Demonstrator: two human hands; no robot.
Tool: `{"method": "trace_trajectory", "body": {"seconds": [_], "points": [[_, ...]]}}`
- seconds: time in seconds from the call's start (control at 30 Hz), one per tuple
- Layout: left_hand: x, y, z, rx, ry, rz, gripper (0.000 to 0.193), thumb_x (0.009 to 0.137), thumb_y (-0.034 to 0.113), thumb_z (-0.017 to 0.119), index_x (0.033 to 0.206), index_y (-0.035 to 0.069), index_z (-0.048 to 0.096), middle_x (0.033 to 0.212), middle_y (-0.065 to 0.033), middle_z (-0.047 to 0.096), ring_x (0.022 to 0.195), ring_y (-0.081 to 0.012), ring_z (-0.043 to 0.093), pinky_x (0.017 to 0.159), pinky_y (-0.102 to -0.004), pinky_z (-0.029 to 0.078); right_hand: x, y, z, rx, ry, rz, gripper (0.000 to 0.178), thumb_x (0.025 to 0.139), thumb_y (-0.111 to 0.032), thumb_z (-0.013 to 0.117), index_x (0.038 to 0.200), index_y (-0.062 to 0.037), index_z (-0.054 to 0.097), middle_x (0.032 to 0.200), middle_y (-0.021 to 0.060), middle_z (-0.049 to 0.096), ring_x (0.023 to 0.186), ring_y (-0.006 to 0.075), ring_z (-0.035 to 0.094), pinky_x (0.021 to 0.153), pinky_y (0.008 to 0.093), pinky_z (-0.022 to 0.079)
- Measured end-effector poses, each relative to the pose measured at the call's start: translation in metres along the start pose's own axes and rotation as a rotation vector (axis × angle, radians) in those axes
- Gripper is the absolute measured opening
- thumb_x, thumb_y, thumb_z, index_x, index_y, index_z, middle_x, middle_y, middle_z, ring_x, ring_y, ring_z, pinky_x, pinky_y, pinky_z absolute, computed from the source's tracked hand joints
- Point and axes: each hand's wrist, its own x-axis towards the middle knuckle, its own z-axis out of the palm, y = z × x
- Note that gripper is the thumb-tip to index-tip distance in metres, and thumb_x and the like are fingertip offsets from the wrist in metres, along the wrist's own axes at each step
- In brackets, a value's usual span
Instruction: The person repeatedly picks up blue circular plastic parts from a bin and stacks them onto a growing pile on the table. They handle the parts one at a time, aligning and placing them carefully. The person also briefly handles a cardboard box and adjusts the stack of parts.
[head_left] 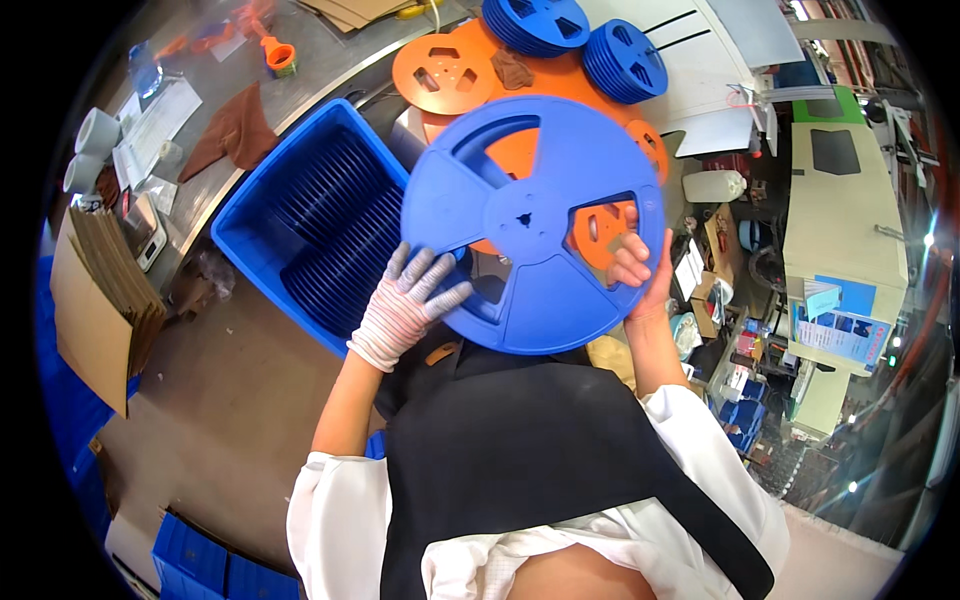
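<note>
A large blue plastic reel flange (555,290) with window-like cutouts is held up in front of my chest, its round face toward me. My bare right hand (645,272) grips its right rim, with fingers curled through a cutout. At the lower left rim is my left hand (402,305), in a pale knitted glove. Its fingers are spread and rest against the reel's edge. Left of the reel stands a blue plastic bin (235,232), packed with a row of dark blue discs (335,200) on edge.
Behind the reel, orange discs (437,72) and stacked blue reels (625,62) rest on a surface. A metal workbench (335,40) at upper left carries a brown cloth (230,130) and tape rolls (97,132). Cardboard sheets (95,300) stand at left; a beige machine (840,220) is at right.
</note>
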Motion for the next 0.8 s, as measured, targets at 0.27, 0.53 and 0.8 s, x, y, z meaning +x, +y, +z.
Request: {"method": "trace_trajectory", "body": {"seconds": [0.27, 0.53, 0.8], "points": [[0.0, 0.011, -0.013, 0.09, 0.032, 0.04, 0.031, 0.075, 0.011, 0.062, 0.106, 0.007, 0.061, 0.12, -0.0126, 0.06, 0.119, -0.0341, 0.054, 0.105, -0.0541, 0.042, 0.007, 0.003, 0.004, -0.071, -0.018, 0.049, 0.074, 0.098, -0.056, 0.046, 0.146, -0.0018, 0.033, 0.09, 0.0086, 0.06, 0.062, 0.016, 0.054, 0.058, 0.0273, 0.049], [-0.064, 0.009, 0.018, -1.082, 0.288, -0.68, 0.025, 0.085, 0.002, 0.065, 0.11, 0.004, 0.059, 0.122, -0.0211, 0.063, 0.115, -0.0307, 0.061, 0.099, -0.0335, 0.049, 0.025, 0.01, 0.027, -0.336, 0.082, 0.087, 0.084, 0.094, -0.065, 0.043, 0.151, -0.0052, 0.025, 0.123, 0.0231, 0.062, 0.095, 0.0299, 0.07, 0.071, 0.0352, 0.061], [-0.09, 0.029, -0.006, -2.021, 0.631, -1.008, 0.019, 0.086, 0.005, 0.071, 0.101, 0.01, 0.061, 0.116, -0.0168, 0.067, 0.107, -0.0286, 0.066, 0.085, -0.039, 0.061, 0.019, 0.008, 0.008, -0.559, 0.172, 0.118, 0.07, 0.099, -0.057, 0.04, 0.146, -0.0045, 0.035, 0.119, 0.0212, 0.064, 0.096, 0.0287, 0.07, 0.071, 0.0337, 0.062]]}}
